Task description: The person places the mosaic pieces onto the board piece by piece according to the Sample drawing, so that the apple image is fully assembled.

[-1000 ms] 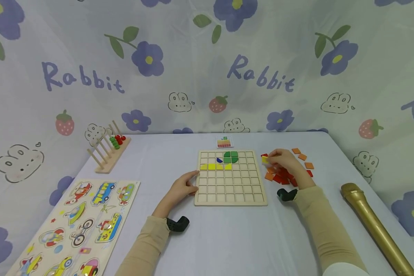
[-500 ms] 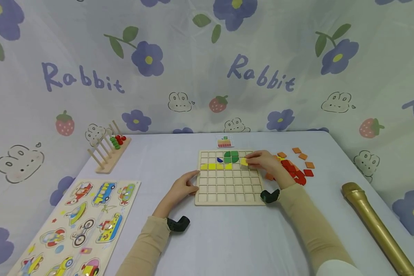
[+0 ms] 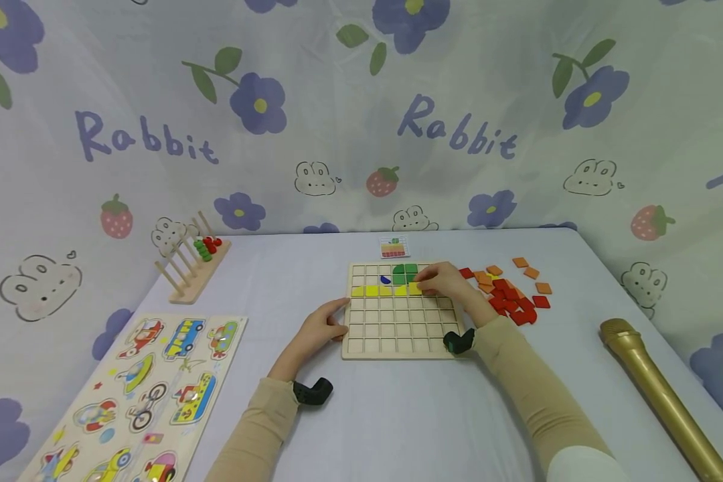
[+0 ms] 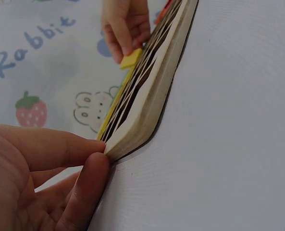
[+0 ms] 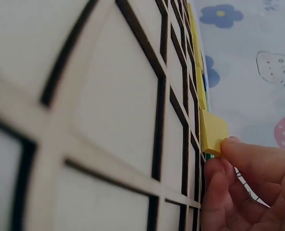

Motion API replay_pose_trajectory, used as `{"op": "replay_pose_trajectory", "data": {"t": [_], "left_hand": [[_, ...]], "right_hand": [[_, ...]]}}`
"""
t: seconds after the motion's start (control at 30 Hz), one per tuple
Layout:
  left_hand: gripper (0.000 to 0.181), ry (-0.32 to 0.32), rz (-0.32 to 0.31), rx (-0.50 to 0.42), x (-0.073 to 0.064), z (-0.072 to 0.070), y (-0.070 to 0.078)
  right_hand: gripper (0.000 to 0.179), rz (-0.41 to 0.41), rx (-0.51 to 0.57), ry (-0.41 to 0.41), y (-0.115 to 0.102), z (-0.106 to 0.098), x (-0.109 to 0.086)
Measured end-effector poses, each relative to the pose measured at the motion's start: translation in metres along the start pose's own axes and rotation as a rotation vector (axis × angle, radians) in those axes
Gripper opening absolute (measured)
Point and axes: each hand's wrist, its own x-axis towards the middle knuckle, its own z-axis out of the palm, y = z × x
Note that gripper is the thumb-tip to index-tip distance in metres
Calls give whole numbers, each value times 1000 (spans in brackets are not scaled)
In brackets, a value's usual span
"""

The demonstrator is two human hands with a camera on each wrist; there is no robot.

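Note:
A pale wooden grid board lies mid-table, with a row of yellow tiles, a dark blue piece and several green pieces in its cells. My right hand pinches a yellow square tile between thumb and finger. That tile stands tilted at the right end of the yellow row, as the left wrist view also shows. My left hand touches the board's left edge with extended forefinger and thumb, the two spread apart along it.
Red tiles and orange tiles lie loose right of the board. A small picture card is behind it. To the left are a peg stand with beads and a vehicle puzzle; a gold microphone lies far right.
My right hand has carried the yellow tile leftward from the loose pile onto the board, at the end of the yellow row. My left hand has stayed at the board's edge.

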Motion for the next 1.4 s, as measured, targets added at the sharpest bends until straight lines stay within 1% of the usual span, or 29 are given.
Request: {"op": "replay_pose_trajectory", "data": {"t": [0.07,0.2,0.4,0.6,0.73,0.83,0.93,1.07,1.13,1.4], "left_hand": [[60,0,-4,1,0,0,1],[61,0,-5,1,-1,-1,2],[61,3,-4,3,0,0,1],[61,7,-1,6,0,1,1],[61,3,-1,3,-1,1,1],[61,0,1,-1,-1,0,1],[61,0,4,-2,0,1,1],[61,1,2,5,0,1,1],[61,3,0,9,0,1,1],[61,1,4,19,0,0,1]], "right_hand": [[20,-33,-31,-2,0,-1,-1],[19,-64,-40,-11,0,-1,-2],[20,-41,-66,-19,2,-2,-1],[21,-50,-119,-43,2,-4,-1],[21,-41,-152,-46,1,-4,-1],[23,-54,-143,-50,1,-5,-2],[26,-45,-119,-50,3,-7,-2],[27,-20,-96,-41,5,-16,-4],[28,-7,-109,-26,5,-23,-7],[33,25,-81,34,20,-59,-18]]}}
